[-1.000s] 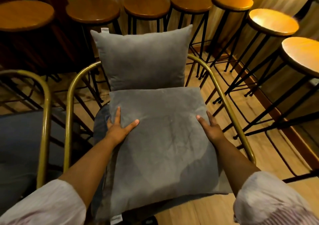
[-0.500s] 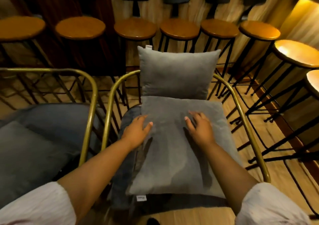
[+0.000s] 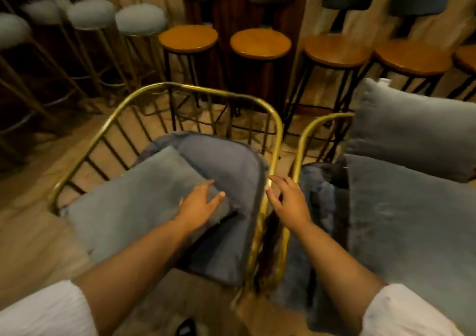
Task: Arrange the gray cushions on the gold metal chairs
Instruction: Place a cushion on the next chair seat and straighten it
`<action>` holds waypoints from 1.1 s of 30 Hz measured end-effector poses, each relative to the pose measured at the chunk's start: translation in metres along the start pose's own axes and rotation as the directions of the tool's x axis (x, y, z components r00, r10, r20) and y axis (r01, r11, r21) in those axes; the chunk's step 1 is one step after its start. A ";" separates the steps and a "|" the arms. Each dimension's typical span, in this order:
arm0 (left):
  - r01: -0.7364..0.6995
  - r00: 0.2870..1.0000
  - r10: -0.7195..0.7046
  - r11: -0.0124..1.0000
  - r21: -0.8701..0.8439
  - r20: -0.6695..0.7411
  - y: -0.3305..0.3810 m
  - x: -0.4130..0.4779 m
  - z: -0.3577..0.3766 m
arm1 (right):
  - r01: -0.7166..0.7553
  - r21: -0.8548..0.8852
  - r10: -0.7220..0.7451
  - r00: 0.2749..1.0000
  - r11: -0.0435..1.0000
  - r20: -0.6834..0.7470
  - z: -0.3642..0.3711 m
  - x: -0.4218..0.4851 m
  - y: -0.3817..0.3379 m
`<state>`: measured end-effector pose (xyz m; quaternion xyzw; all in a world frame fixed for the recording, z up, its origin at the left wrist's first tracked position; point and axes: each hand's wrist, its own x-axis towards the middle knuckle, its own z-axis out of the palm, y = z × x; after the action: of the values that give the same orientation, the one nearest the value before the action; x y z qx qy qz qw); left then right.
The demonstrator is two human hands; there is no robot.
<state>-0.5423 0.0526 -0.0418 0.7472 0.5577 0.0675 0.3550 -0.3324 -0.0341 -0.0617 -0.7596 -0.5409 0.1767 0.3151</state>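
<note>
Fingers (image 3: 215, 197) of left hand (image 3: 198, 204) rest spread on gray cushion (image 3: 134, 201); right hand (image 3: 288, 201) hovers open.

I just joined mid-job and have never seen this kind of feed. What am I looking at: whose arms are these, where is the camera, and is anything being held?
There is no machine: a person wears one wide camera on the head, looking down at their own arms. The left hand rests on a loose gray cushion lying askew on the seat pad of a gold metal chair. The right hand hovers open near the chair rails, holding nothing. A second gold chair on the right already carries a back cushion and a seat cushion. Wooden stools stand behind.
</note>
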 end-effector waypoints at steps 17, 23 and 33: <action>0.304 0.951 -0.308 0.948 -0.096 -0.032 -0.212 0.079 -0.152 | -0.558 0.290 0.507 0.829 0.778 0.236 0.219 0.057 -0.105; 0.283 0.958 -0.285 0.957 -0.068 -0.027 -0.227 0.117 -0.158 | -0.675 0.259 0.643 0.738 0.691 0.207 0.249 0.075 -0.091; 0.221 0.958 -0.225 0.974 0.038 0.177 -0.291 0.196 -0.186 | -0.847 0.379 0.877 0.455 0.372 0.157 0.310 0.064 -0.099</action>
<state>-0.7909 0.3471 -0.1383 0.6857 0.6045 -0.0458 0.4028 -0.5692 0.1360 -0.2194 -0.8514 -0.0041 0.3952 0.3449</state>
